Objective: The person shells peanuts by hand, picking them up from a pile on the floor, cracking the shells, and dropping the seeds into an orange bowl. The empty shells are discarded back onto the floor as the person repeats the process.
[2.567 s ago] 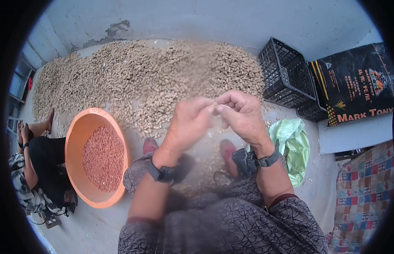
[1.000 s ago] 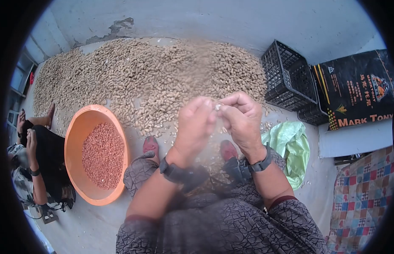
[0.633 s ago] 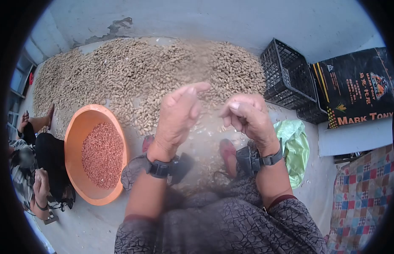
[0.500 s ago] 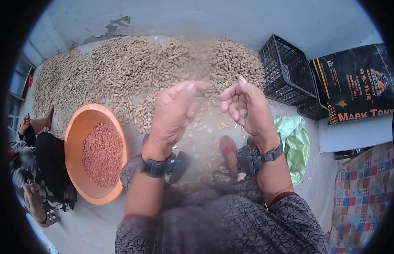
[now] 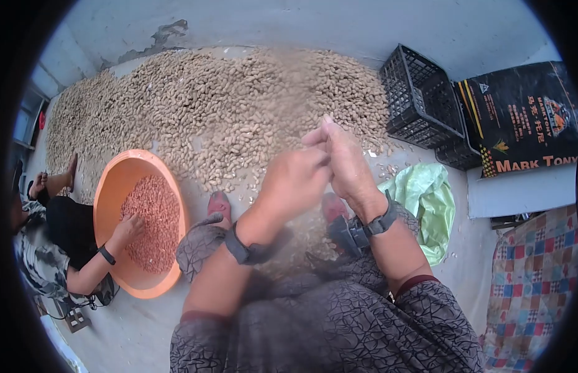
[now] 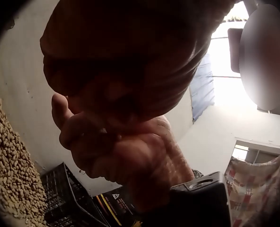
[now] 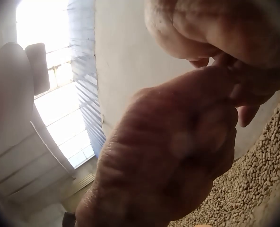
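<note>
My left hand (image 5: 293,180) meets my right hand (image 5: 346,163) over the floor in the head view. The left fingers are bent and reach into the right palm; whether they pinch anything I cannot tell. My right hand is cupped, its thumb raised and its fingers curled about a peanut, which the left hand hides. In the left wrist view the right hand (image 6: 126,151) shows dark and curled just beyond the left one. A broad heap of unshelled peanuts (image 5: 208,112) spreads along the wall ahead. An orange basin (image 5: 107,186) of red shelled kernels (image 5: 153,230) stands to the left.
Another person's hand (image 5: 130,229) dips into the basin from the left. Black plastic crates (image 5: 419,105) and a black printed sack (image 5: 525,118) stand at the right. A light green bag (image 5: 428,205) lies by my right leg, and a patchwork cloth (image 5: 531,292) hangs nearby.
My hands parted from their earlier pinch, the right one showing a small rounded thing in its palm; now the left has come back against it. The other person's hand has moved into the basin.
</note>
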`<state>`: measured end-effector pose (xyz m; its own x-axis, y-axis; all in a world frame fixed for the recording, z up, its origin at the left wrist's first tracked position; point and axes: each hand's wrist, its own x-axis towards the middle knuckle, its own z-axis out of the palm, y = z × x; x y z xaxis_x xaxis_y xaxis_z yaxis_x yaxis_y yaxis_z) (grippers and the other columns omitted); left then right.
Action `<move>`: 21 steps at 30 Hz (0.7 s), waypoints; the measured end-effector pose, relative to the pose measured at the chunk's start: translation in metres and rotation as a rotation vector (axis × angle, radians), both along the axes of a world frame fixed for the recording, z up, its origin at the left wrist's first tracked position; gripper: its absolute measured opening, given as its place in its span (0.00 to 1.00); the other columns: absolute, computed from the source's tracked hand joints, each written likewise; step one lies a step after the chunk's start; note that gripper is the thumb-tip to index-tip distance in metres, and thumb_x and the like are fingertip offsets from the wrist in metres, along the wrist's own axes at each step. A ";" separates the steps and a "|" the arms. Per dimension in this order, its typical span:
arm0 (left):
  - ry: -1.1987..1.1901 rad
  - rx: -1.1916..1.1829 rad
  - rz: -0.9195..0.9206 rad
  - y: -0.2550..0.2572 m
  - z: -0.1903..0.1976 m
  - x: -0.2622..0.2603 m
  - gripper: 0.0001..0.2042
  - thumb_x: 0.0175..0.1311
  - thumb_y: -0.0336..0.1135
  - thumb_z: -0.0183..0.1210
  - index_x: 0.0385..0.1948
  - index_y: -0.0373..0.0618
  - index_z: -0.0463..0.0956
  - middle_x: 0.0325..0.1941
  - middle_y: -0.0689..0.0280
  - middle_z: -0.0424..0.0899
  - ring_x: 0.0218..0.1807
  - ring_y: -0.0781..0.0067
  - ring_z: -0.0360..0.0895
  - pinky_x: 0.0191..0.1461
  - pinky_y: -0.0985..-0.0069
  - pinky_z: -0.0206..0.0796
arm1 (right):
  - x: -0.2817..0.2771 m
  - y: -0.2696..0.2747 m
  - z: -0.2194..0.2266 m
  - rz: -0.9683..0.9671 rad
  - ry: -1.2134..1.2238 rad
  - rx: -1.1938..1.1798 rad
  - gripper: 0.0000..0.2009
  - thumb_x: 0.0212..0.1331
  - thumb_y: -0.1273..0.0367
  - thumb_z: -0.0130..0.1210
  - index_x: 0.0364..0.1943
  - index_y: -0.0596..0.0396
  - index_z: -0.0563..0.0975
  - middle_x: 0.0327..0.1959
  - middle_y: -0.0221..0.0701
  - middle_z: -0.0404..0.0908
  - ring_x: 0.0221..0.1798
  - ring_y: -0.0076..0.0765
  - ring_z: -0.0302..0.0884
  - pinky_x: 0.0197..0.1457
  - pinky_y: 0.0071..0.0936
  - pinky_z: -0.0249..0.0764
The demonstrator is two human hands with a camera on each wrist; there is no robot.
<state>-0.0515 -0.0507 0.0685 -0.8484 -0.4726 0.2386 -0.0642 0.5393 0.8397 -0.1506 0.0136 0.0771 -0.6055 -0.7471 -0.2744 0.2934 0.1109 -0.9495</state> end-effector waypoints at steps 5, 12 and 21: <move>0.090 0.063 0.093 0.000 0.002 0.002 0.10 0.54 0.27 0.51 0.36 0.43 0.79 0.17 0.60 0.76 0.19 0.76 0.73 0.26 0.77 0.65 | 0.000 0.000 -0.013 0.099 0.026 -0.074 0.21 0.63 0.52 0.42 0.32 0.58 0.74 0.27 0.29 0.75 0.27 0.24 0.71 0.28 0.23 0.66; 0.030 -0.015 0.126 -0.019 0.007 0.012 0.09 0.56 0.30 0.53 0.36 0.42 0.78 0.20 0.61 0.78 0.23 0.78 0.74 0.28 0.78 0.65 | -0.005 0.005 0.007 0.268 0.046 -0.095 0.12 0.61 0.65 0.49 0.33 0.63 0.75 0.25 0.29 0.76 0.22 0.20 0.71 0.19 0.14 0.69; 0.177 0.124 0.313 -0.066 0.033 0.050 0.09 0.61 0.33 0.55 0.31 0.37 0.78 0.16 0.75 0.69 0.19 0.87 0.61 0.23 0.83 0.55 | -0.015 0.008 0.016 0.208 -0.018 -0.115 0.09 0.62 0.69 0.49 0.37 0.62 0.75 0.27 0.30 0.78 0.21 0.14 0.70 0.18 0.11 0.66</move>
<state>-0.0014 -0.1170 0.1017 -0.6089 -0.7370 0.2934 -0.0577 0.4100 0.9103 -0.1653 0.0211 0.0931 -0.4312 -0.8822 -0.1892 0.2925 0.0617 -0.9543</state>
